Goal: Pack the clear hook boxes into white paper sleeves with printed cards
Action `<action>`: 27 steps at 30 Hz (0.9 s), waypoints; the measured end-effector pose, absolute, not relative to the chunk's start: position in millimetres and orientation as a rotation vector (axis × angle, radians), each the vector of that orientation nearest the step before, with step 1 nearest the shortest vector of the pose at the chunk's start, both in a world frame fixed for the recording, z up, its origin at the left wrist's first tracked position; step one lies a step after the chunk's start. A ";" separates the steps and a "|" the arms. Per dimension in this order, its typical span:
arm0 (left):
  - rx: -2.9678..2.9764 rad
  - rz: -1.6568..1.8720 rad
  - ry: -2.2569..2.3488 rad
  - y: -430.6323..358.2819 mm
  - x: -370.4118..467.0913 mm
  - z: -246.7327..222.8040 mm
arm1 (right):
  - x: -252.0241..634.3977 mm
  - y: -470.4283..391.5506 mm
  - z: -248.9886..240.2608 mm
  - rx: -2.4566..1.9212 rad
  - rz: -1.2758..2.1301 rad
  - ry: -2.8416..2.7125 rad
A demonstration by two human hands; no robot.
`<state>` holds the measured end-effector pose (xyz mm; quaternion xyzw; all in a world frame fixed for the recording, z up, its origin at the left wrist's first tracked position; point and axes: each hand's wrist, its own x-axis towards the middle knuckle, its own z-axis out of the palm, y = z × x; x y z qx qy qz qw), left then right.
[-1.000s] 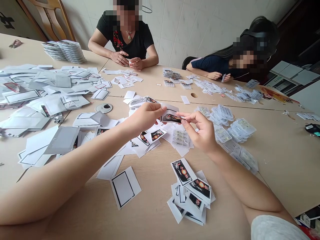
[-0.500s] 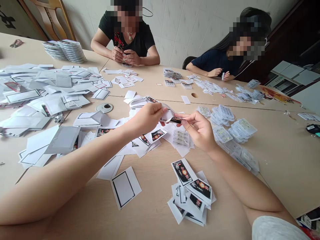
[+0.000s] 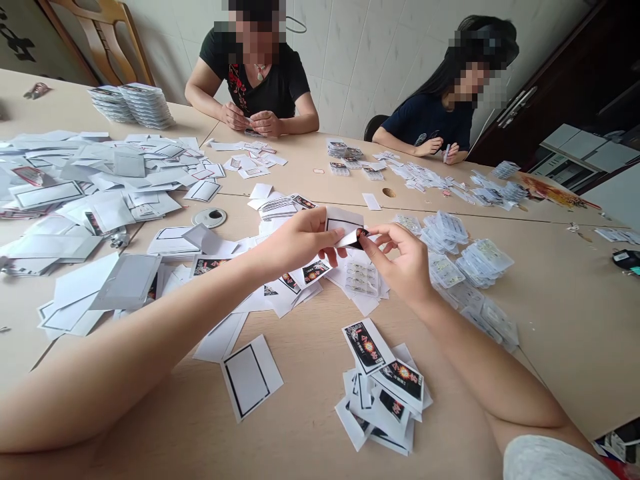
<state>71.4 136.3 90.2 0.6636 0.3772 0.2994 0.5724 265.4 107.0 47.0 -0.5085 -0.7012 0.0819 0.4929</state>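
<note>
My left hand grips a white card with a black frame line between thumb and fingers. The fingers of my right hand pinch a dark printed piece at the card's right side, where white paper curls over. Below them lie loose printed cards and a clear plastic case with small items inside. Nearer to me are a pile of black printed cards and a single framed white card.
Heaps of white cards cover the left side. Clear cases are piled at right. Stacked cases stand at back left. Across the table, two people handle small pieces. A round metal fitting sits left of centre.
The white card between my hands has been turned up, so its framed face shows more. My left fingers have shifted along it. The person at the right has moved their head leftward.
</note>
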 end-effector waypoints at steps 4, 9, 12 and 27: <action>1.500 0.731 0.923 140.4 71.3 87.8 | 270.8 109.0 46.6 -1.261 0.281 -1.617; 1.651 0.857 1.055 133.5 76.0 86.6 | 259.5 91.4 58.7 -1.092 0.203 -1.773; 1.783 0.930 1.046 124.5 80.5 85.4 | 248.8 82.0 61.7 -1.132 0.540 -1.754; 1.743 0.832 0.932 129.5 77.3 86.9 | 252.2 84.4 62.9 -1.023 1.039 -1.490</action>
